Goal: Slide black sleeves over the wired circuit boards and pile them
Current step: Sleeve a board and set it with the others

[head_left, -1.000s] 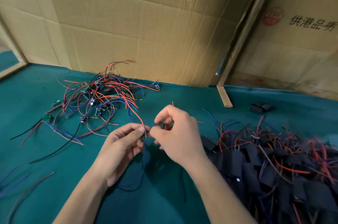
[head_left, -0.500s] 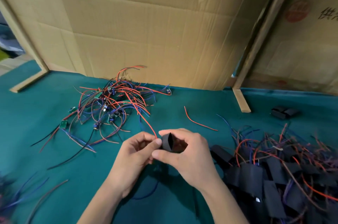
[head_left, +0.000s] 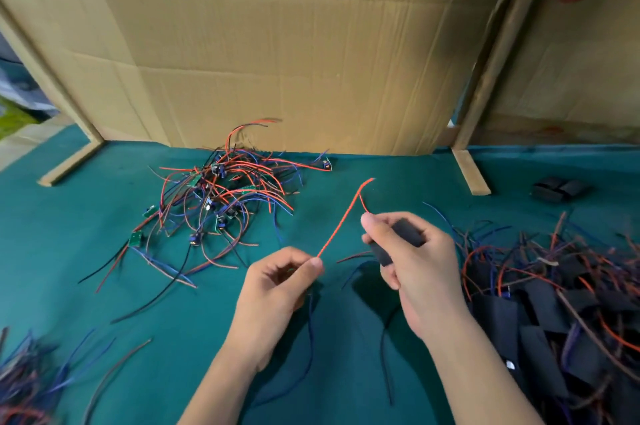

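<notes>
Sheets of cardboard (head_left: 277, 43) stand upright across the far side, from ten o'clock to two o'clock, held by wooden battens (head_left: 471, 176) whose feet lie on the green cloth (head_left: 69, 251) that covers the table. At four o'clock a large heap of sleeved boards (head_left: 554, 320) spreads to the right edge, black sleeves and red, blue and dark wires tangled together; the right forearm crosses in front of its near corner and hides part of it. At eleven o'clock, just before the cardboard, lies the pile of bare boards (head_left: 221, 199), small green boards snarled in red, blue and black wires that trail toward nine o'clock. A blurred bundle of loose wires (head_left: 24, 379) sits at eight o'clock at the frame's edge. Two spare sleeves (head_left: 557, 189) lie flat at two o'clock, well apart from the heap. Near centre, the right hand (head_left: 419, 272) curls round a black sleeve (head_left: 398, 241), which its fingers cover in part; whether a board is inside cannot be told. The left hand (head_left: 277, 289) pinches a red wire (head_left: 343, 220) between thumb and forefinger; the wire rises toward twelve o'clock, bends over and drops to the right thumb. Blue and dark wires hang below both hands over the cloth.
</notes>
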Available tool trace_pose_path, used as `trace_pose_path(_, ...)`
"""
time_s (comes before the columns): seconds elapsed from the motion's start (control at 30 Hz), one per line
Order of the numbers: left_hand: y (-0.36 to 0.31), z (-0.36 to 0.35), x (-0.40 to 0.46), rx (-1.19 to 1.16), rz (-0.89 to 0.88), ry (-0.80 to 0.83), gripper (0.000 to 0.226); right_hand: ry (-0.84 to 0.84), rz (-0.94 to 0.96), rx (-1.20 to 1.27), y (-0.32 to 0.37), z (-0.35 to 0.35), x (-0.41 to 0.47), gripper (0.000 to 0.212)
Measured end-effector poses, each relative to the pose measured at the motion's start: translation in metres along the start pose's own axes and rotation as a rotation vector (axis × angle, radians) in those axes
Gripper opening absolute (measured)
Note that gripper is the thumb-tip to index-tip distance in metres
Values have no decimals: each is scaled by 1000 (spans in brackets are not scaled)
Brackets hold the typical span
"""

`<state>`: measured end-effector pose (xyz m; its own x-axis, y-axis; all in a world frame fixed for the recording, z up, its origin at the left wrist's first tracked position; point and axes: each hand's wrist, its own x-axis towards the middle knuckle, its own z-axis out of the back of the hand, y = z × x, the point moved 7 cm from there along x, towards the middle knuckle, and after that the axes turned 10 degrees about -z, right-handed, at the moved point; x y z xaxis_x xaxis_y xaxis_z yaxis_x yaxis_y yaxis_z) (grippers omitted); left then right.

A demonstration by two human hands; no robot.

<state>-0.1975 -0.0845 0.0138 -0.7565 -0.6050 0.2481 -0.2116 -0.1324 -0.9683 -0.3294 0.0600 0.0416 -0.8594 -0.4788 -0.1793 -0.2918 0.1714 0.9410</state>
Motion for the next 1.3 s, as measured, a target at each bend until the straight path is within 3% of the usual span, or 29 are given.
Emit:
trace_pose_path(0.13, 4, -2, 1, 25, 11, -12, 11, 53, 47, 191, 8, -1, 1, 42)
trace_pose_path(0.3, 9, 0, -1, 11, 24, -29, 13, -98, 87, 298, 14, 21, 4, 28)
trace_pose_path(0.53, 5, -3, 1, 119, -28, 7, 16, -159, 97, 314, 17, 28, 5, 35)
trace_pose_path(0.63, 2, -4, 0, 149, -58, 19, 18, -133, 136, 221, 18, 24, 5, 34)
trace_pose_path(0.8, 1, -5, 0, 154, -68, 16, 15, -28, 271, -65, 18, 6, 0, 11)
trace_pose_path(0.9, -3, -7, 0, 116, -80, 24, 7, 16, 213, -177, 7, -4, 0, 17)
trace_pose_path(1.17, -5, -11, -1, -11, -45, 162, 29, 95, 231, -507, -8, -26, -4, 15)
trace_pose_path(1.3, -4, -13, -1, 11, -31, 198, 41, 98, 228, -508, -8, -26, -4, 14)
